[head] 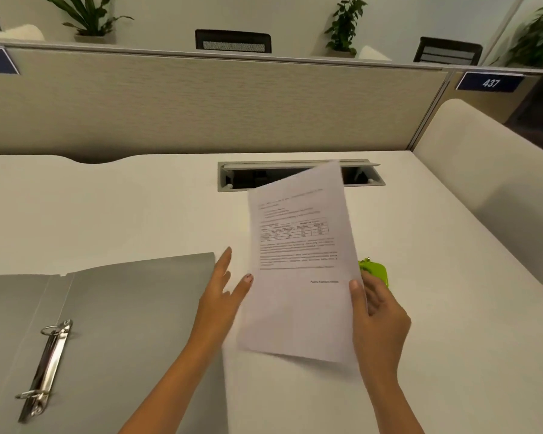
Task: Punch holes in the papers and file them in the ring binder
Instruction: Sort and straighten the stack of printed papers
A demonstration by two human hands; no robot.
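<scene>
A printed white paper (298, 277) is held up above the white desk (138, 214), tilted slightly. My right hand (376, 314) grips its right edge, thumb on the front. My left hand (223, 292) is at the paper's left edge with fingers spread, thumb touching the sheet. A grey ring binder (116, 324) lies open flat at the left, its metal ring mechanism (44, 368) with two rings closed. A green hole punch (375, 270) sits on the desk behind my right hand, mostly hidden by the paper and hand.
An open cable tray slot (298, 177) is set in the desk behind the paper. A beige partition (201, 101) runs along the back edge, with a side divider (489, 183) at the right. Chairs and plants stand beyond.
</scene>
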